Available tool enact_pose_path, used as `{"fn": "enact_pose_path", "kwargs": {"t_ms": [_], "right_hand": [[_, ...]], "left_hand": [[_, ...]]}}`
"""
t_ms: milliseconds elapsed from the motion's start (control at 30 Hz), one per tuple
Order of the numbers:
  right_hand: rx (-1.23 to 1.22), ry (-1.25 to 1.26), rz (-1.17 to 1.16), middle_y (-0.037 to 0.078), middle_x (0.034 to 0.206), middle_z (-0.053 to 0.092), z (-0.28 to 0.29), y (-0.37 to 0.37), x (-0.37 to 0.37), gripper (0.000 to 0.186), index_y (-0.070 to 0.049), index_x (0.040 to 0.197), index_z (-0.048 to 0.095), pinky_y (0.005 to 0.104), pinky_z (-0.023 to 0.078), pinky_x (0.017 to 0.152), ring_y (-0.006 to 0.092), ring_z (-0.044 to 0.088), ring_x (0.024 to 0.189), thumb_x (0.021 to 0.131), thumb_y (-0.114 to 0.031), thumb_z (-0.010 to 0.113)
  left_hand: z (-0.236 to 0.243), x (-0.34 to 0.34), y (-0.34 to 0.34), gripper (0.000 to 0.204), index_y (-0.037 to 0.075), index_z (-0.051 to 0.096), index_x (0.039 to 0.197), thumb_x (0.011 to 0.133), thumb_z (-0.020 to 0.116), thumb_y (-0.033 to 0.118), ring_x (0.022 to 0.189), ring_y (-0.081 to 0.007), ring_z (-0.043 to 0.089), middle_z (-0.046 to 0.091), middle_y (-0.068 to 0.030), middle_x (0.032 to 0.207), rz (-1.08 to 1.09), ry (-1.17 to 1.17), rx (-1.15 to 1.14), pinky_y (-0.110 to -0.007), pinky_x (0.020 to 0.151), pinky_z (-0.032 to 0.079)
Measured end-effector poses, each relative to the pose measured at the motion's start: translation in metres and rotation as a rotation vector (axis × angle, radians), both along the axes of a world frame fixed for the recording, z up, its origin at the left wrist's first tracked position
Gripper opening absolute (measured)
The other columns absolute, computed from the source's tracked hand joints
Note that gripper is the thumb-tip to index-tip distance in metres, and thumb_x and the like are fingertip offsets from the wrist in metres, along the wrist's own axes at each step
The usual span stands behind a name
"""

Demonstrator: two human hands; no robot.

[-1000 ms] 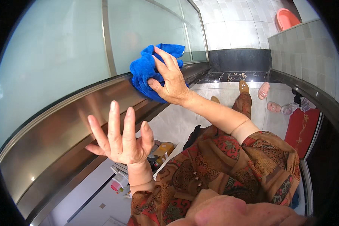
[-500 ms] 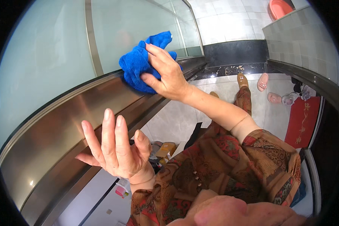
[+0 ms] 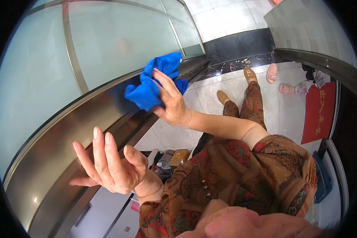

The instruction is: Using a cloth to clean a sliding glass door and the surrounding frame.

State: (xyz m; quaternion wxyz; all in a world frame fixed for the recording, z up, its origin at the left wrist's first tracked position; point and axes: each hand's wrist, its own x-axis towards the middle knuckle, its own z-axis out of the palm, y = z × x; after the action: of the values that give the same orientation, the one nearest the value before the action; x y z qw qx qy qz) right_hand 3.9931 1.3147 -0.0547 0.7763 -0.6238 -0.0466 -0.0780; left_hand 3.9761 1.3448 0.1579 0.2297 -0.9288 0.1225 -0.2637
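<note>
A crumpled blue cloth [image 3: 146,92] lies under my right hand [image 3: 171,99], whose fingers press and grip it against the metal door rail [image 3: 107,104] below the frosted glass. The cloth bunches out past my fingertips and covers part of the rail. My left hand [image 3: 111,166] is lower and nearer, its fingers stretched and spread, palm turned up, nothing in it. It hovers in front of the rail's lower part; whether any finger touches the metal I cannot tell.
Frosted glass panes [image 3: 103,43] rise above the rail, split by a metal strip [image 3: 73,51]. Beyond is a dark threshold [image 3: 238,43]. Pink slippers [image 3: 271,73] and a red mat [image 3: 319,115] lie on the tiled floor at right. Small boxes [image 3: 179,157] stand below, close to my body.
My right hand and the cloth have shifted slightly down along the door rail. My left hand has moved a little down and left, still spread. The whole view has tilted slightly.
</note>
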Motion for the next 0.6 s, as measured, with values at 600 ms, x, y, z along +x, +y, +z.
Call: {"fn": "enact_pose_path", "kwargs": {"t_ms": [600], "right_hand": [[-0.296, 0.288, 0.014, 0.027, 0.107, 0.052, -0.091, -0.012, -0.009, 0.040, 0.006, 0.106, 0.053, 0.0451, 0.040, 0.090, 0.0416, 0.050, 0.102, 0.095, -0.031, 0.042]], "left_hand": [[-0.076, -0.001, -0.027, 0.025, 0.017, 0.069, 0.103, 0.079, 0.066, 0.024, 0.119, -0.0291, 0.054, 0.068, 0.0020, 0.107, -0.054, 0.272, -0.396, -0.054, 0.110, -0.015]]}}
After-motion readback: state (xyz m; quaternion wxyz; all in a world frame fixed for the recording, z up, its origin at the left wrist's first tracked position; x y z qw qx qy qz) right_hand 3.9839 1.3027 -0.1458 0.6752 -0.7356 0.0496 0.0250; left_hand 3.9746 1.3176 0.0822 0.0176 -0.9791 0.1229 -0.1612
